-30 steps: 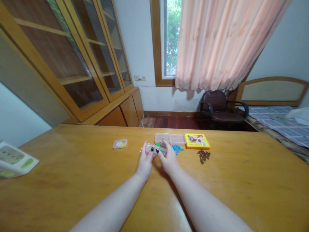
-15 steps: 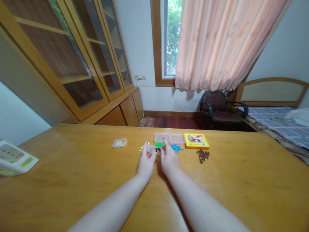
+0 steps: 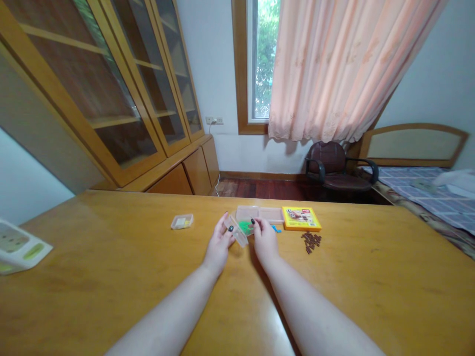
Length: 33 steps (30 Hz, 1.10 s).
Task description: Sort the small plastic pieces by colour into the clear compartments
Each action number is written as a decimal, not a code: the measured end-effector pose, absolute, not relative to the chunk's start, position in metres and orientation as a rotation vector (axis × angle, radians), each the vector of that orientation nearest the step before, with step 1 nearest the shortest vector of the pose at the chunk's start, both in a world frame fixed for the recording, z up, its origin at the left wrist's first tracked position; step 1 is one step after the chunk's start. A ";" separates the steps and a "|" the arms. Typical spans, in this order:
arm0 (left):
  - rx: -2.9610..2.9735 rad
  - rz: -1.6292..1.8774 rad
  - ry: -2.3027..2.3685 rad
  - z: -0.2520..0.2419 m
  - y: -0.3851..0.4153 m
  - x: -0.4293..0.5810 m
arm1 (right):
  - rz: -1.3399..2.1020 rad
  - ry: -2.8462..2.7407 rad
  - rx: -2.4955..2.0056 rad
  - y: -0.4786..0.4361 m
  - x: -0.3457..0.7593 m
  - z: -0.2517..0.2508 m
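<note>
My left hand [image 3: 218, 247] grips a small clear plastic box [image 3: 239, 236], thumb on the near side. The box stands tilted and open, its see-through lid swung to the right. Closed in a pinch at the lid's edge is my right hand [image 3: 265, 241]. Bright green pieces [image 3: 244, 227] look hazy through the clear plastic between my hands. A few blue pieces [image 3: 275, 229] show just past my right hand, which covers the others. Behind my hands lies another clear plastic box [image 3: 248, 212], opened flat.
A yellow printed box [image 3: 302, 218] lies right of the open container, with a pile of brown pieces [image 3: 310, 241] before it. To the left stands a small clear box [image 3: 182, 222] with pale yellow contents. A white and green object [image 3: 22, 247] sits at the table's left edge.
The clear box has been opened and tilted between my hands. My left hand has shifted slightly left, and my right hand has moved right, now over most of the blue pieces.
</note>
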<state>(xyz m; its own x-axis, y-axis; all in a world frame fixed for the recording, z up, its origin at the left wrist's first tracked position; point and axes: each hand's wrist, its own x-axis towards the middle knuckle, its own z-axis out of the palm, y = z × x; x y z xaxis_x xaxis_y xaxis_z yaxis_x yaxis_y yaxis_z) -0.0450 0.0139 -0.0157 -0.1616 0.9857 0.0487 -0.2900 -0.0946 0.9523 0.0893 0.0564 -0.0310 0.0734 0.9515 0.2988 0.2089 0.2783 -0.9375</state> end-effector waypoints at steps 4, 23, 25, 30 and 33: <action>0.961 1.526 0.919 -0.017 0.015 -0.052 | 0.931 -1.337 -1.165 0.058 0.088 -0.032; 0.737 1.454 1.148 -0.013 0.033 -0.070 | 1.377 -0.749 -0.749 0.066 0.085 -0.027; 0.756 1.451 1.159 -0.011 0.034 -0.072 | 1.501 -0.623 -0.670 0.068 0.084 -0.026; 0.879 1.403 1.202 -0.011 0.034 -0.070 | 1.691 -0.499 -0.609 0.066 0.084 -0.023; 1.008 1.354 1.282 -0.014 0.033 -0.070 | 1.696 -0.611 -0.635 0.063 0.084 -0.021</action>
